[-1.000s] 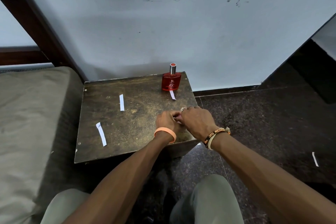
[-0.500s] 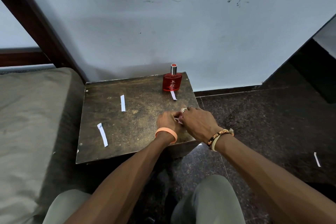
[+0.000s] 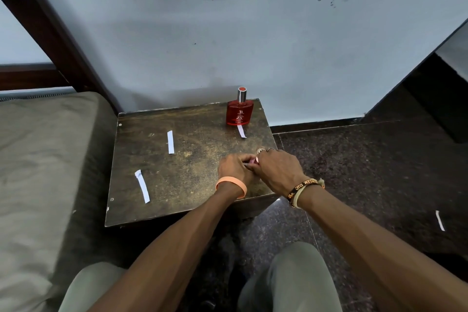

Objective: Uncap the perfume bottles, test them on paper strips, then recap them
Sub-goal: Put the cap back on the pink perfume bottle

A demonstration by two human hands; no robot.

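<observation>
Red perfume bottle point(image 3: 239, 113) stands beyond left hand point(image 3: 234, 167) gripping pale thing point(image 3: 247, 163).

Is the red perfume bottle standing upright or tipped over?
Upright: the red perfume bottle stands on its base near the table's back edge, silver neck pointing up, label readable.

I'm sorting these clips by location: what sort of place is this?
Probably a bedroom or similar room at home: a cushioned mattress beside a dark wooden frame, and a worn low table by a painted wall.
</observation>
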